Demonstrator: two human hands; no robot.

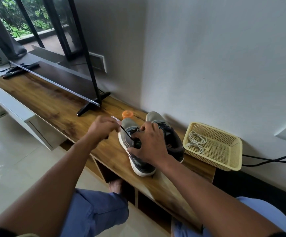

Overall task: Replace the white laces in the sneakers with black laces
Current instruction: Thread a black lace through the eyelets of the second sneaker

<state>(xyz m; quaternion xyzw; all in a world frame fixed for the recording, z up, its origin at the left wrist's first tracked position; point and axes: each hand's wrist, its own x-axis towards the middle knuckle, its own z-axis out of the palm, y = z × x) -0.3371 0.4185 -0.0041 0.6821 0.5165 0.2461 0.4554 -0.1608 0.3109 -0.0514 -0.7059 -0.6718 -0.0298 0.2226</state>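
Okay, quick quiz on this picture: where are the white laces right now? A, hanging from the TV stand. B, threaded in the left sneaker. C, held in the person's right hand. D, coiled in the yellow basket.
D: the white laces lie coiled inside the yellow basket, to the right of the sneakers on the wooden cabinet top.

We can read no text, brand, label or number anywhere; the marks on the side of the near sneaker (139,161) are too blurred for us to make out.
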